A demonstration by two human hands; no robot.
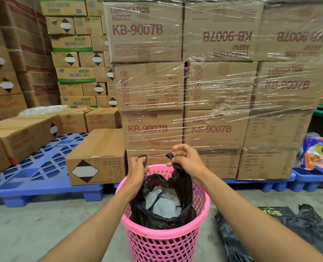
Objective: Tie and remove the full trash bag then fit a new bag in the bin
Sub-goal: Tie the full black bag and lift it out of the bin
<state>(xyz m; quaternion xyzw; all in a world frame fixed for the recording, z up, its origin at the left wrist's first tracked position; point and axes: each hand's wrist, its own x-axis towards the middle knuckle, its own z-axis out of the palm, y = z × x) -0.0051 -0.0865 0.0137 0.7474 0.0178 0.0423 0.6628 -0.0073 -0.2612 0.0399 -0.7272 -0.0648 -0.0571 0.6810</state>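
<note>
Warehouse floor, seen from the head camera I am watching remotely: a person is standing over a round pink plastic lattice bin on bare grey concrete, and I am taking that bin as my landmark. Inside the bin a black plastic trash bag is sitting with its mouth gaping, and white crumpled paper and clear film are showing through the opening. The left hand is hovering over the bin's far-left rim, its fingers closing around one twisted black handle of the bag so that the tip is poking up above the knuckles. The right hand is hovering over the bin's far-right rim, thumb and fingers pinching the other gathered handle and drawing that side of the bag up taut. The two handles are standing apart above the bin, not yet knotted, as I am seeing it. On the floor just right of the bin, flat black plastic bags are lying in a loose heap, one showing yellow-green lettering. Behind the bin, brown cardboard cartons wrapped in clear stretch film are rising in a stack on a blue plastic pallet. Behind and left of the bin, a single brown carton with a black-and-white diamond label is resting on another blue pallet
</note>
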